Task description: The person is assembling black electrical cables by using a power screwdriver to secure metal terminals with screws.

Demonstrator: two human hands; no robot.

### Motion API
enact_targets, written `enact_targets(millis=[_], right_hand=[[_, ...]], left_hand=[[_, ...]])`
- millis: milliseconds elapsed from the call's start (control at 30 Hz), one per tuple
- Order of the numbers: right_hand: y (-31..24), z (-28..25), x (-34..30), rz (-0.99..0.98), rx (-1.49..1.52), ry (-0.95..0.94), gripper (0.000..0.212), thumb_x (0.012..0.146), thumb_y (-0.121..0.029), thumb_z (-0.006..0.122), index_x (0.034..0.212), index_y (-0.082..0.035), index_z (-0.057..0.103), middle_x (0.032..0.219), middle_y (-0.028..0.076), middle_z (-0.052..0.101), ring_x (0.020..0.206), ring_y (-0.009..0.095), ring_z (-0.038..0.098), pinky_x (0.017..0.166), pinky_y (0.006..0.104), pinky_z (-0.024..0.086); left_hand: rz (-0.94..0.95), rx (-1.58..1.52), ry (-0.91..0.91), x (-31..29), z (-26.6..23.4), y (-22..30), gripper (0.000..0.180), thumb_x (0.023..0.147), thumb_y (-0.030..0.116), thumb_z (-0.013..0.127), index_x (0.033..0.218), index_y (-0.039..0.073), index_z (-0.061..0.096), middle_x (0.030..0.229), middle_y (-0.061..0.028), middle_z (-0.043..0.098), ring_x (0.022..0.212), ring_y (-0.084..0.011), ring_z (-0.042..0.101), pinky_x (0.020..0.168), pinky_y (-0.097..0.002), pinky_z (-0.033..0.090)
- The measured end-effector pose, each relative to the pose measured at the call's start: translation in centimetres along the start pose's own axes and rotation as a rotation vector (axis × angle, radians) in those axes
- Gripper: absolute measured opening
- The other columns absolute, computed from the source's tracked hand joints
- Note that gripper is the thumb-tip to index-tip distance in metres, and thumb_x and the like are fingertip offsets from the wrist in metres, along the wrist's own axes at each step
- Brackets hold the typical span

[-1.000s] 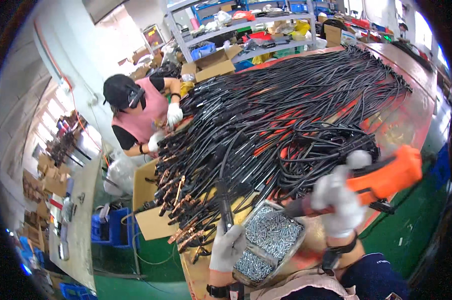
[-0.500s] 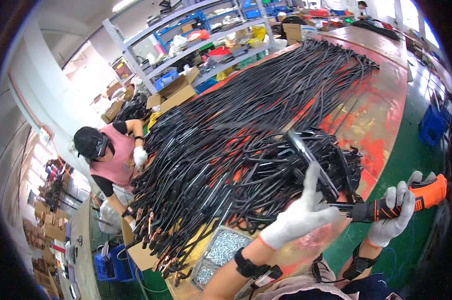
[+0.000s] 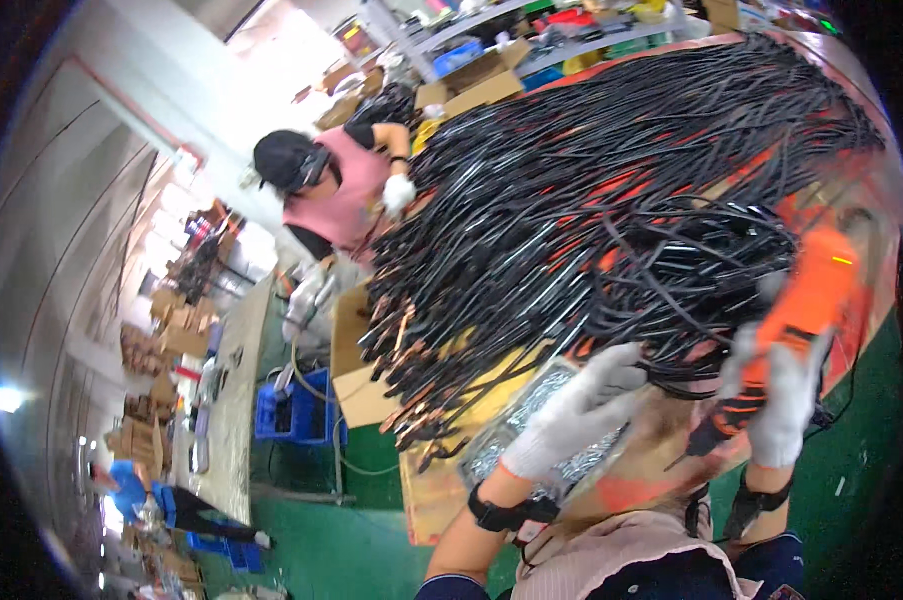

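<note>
My right hand [image 3: 783, 405], in a white glove, grips an orange and black electric screwdriver [image 3: 809, 285]. Its thin bit points down and to the left, above the bare near part of the table. My left hand [image 3: 576, 412], also gloved, is over a clear tray of small silver screws [image 3: 589, 466]. Its fingers stretch to the right and look apart, with nothing visible in them. Just beyond both hands lies a tangled heap of black cables [image 3: 686, 290]. A wide spread of long black cables [image 3: 561, 190] with copper-coloured ends [image 3: 396, 345] covers the table behind.
Across the table at left, a person in a pink top [image 3: 346, 190] has a gloved hand by the cables. A cardboard box [image 3: 361, 390] and blue crate [image 3: 291, 408] stand left of the table [image 3: 421, 500]. Another person in blue [image 3: 131, 490] is farther off.
My view has swung left. My left hand has left the screwdriver's tip and moved over the screw tray. The screwdriver has turned from level to bit down.
</note>
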State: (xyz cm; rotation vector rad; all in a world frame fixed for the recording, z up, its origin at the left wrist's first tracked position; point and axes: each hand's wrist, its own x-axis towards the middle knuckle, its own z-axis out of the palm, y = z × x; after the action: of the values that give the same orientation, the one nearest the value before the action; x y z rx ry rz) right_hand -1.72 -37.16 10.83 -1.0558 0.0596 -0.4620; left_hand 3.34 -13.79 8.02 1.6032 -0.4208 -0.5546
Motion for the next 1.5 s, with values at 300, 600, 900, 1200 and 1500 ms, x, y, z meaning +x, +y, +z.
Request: enact_targets(millis=[300, 600, 900, 1200, 1500], right_hand=[[13.4, 8.2, -1.7, 0.351, -0.7, -0.566, 0.09, 0.086, -0.029, 0.072, 0.151, -0.002, 0.017, 0.119, 0.02, 0.059, 0.103, 0.026, 0.063, 0.089, 0.0367, 0.051], [12.3, 11.0, -1.5, 0.07, -1.487, -0.554, 0.075, 0.076, -0.041, 0.078, 0.132, -0.002, 0.047, 0.103, 0.02, 0.069, 0.09, 0.036, 0.068, 0.08, 0.0429, 0.054], [7.6, 17.2, 3.4, -0.455, -1.462, -0.898, 0.048, 0.081, -0.028, 0.072, 0.123, -0.012, 0.056, 0.085, 0.01, 0.06, 0.076, 0.03, 0.064, 0.065, 0.0402, 0.052], [19.8, 20.5, 13.8, -0.814, -1.699, -1.453, 0.028, 0.081, -0.026, 0.067, 0.106, -0.013, 0.063, 0.093, 0.01, 0.062, 0.085, 0.031, 0.065, 0.071, 0.0446, 0.052], [19.2, 24.0, 13.1, -0.606, -1.255, -1.752, 0.044, 0.085, -0.046, 0.066, 0.12, -0.019, 0.061, 0.105, 0.014, 0.064, 0.096, 0.037, 0.064, 0.083, 0.0473, 0.05]], left_hand=[[-0.354, 0.399, 0.963, -19.2, -11.7, -6.7, 0.039, 0.091, 0.019, 0.066, 0.123, -0.001, 0.06, 0.107, -0.012, 0.069, 0.091, -0.0165, 0.066, 0.082, -0.0298, 0.053], [-0.401, 1.098, 0.986, -20.2, -18.4, -8.9, 0.025, 0.089, 0.023, 0.061, 0.112, 0.016, 0.066, 0.092, -0.0181, 0.068, 0.084, -0.0377, 0.065, 0.073, -0.0454, 0.052], [-0.484, 1.367, 0.779, -21.0, -23.2, -10.7, 0.029, 0.083, 0.03, 0.066, 0.107, 0.013, 0.066, 0.093, -0.0131, 0.07, 0.088, -0.0316, 0.066, 0.084, -0.0445, 0.048], [-0.222, 1.709, 0.852, -21.9, -18.5, -2.9, 0.027, 0.078, 0.021, 0.069, 0.104, 0.013, 0.064, 0.09, -0.0048, 0.062, 0.085, -0.0271, 0.061, 0.074, -0.041, 0.047], [0.266, 2.015, 0.966, -22.9, -16.6, 0.4, 0.024, 0.075, 0.008, 0.07, 0.099, 0.01, 0.067, 0.102, -0.0051, 0.061, 0.088, -0.0256, 0.057, 0.073, -0.0378, 0.047]])
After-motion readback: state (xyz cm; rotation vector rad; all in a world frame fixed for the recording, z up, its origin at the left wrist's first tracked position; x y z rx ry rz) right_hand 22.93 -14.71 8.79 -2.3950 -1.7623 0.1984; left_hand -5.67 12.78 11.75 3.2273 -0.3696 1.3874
